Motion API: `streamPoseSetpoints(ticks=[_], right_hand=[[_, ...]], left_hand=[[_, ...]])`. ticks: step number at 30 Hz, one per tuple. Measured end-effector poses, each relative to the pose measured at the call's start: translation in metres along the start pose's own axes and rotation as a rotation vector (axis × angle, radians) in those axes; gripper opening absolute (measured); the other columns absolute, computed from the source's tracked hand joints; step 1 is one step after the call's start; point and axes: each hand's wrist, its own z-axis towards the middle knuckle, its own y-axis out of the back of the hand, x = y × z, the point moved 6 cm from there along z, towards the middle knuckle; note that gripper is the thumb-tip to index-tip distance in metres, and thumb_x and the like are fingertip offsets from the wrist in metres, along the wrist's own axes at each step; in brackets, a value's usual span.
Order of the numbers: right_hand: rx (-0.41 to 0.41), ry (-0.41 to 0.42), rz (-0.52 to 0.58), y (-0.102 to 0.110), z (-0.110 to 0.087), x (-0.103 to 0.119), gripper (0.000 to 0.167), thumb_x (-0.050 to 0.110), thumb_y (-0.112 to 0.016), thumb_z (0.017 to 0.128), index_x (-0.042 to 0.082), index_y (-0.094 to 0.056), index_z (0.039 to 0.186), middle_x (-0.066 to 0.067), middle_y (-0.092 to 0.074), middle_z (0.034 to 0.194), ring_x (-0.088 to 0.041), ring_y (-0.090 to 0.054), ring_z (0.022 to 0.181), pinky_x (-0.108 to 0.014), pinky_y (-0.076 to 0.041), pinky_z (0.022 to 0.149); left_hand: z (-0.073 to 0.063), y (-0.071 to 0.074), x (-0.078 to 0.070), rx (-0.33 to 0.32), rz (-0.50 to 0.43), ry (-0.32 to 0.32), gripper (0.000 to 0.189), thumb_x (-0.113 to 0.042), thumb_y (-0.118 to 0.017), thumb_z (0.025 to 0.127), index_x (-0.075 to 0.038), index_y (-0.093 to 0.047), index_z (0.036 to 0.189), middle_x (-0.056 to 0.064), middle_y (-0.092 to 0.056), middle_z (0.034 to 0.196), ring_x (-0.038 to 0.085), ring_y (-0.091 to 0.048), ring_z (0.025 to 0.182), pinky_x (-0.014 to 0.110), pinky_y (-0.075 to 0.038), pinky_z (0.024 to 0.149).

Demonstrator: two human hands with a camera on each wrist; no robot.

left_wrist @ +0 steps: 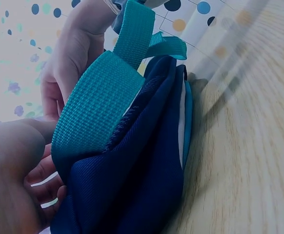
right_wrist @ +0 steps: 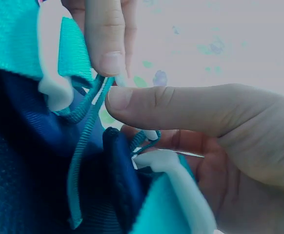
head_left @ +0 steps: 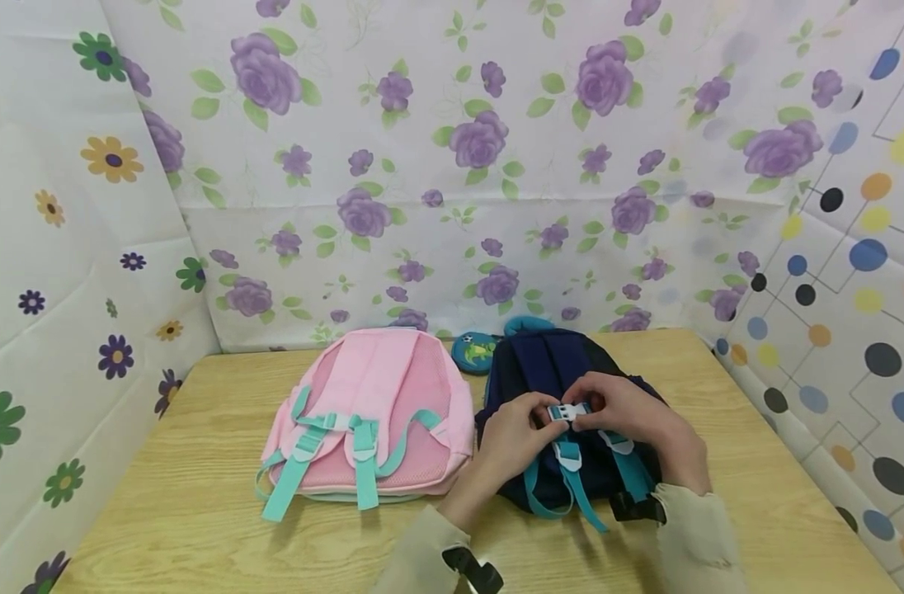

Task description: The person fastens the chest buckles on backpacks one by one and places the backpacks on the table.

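Note:
A navy backpack (head_left: pixel 548 355) lies on the table with its shoulder straps facing up. Above those straps, my left hand (head_left: pixel 515 433) pinches one side of a small white side-release buckle (head_left: pixel 568 412), and my right hand (head_left: pixel 630 408) pinches its other side. Thumbs and fingertips of both hands meet close together there. In the right wrist view, a thin teal strap (right_wrist: pixel 86 141) dangles below the right thumb (right_wrist: pixel 166 108). White strap adjusters (right_wrist: pixel 54 58) sit beside the hands on wide teal webbing. Broad teal webbing (left_wrist: pixel 98 102) blocks the buckle in the left wrist view.
A pink backpack (head_left: pixel 381 371) with teal straps lies just left of the navy one. Behind, between the two bags, is a round teal pouch (head_left: pixel 474 353) with a dinosaur picture. The wooden table (head_left: pixel 177 495) meets patterned cloth walls (head_left: pixel 422 165) at the back and sides.

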Motion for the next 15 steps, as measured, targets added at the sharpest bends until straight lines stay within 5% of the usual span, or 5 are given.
streamPoseSetpoints(ticks=[9,15], right_hand=[[0.045,-0.004,-0.009,0.0047,-0.0069,-0.0061,0.03,0.01,-0.067,0.093,0.012,-0.066,0.122,-0.002,-0.062,0.1,-0.017,-0.053,0.077,-0.027,-0.048,0.067],[0.036,-0.02,0.01,0.008,-0.0093,-0.0099,0.029,0.009,-0.066,0.093,0.011,-0.067,0.122,-0.003,-0.063,0.093,-0.018,-0.053,0.077,-0.028,-0.048,0.066]], left_hand=[[0.0012,-0.0017,-0.0003,0.008,-0.001,-0.002,0.032,-0.039,-0.072,0.09,-0.022,-0.069,0.117,-0.015,-0.061,0.081,-0.005,-0.05,0.061,0.016,-0.041,0.056],[0.0022,-0.0022,0.0048,0.033,-0.088,0.023,0.037,-0.037,-0.073,0.09,-0.017,-0.067,0.121,-0.012,-0.064,0.083,-0.003,-0.052,0.063,0.017,-0.044,0.06]])
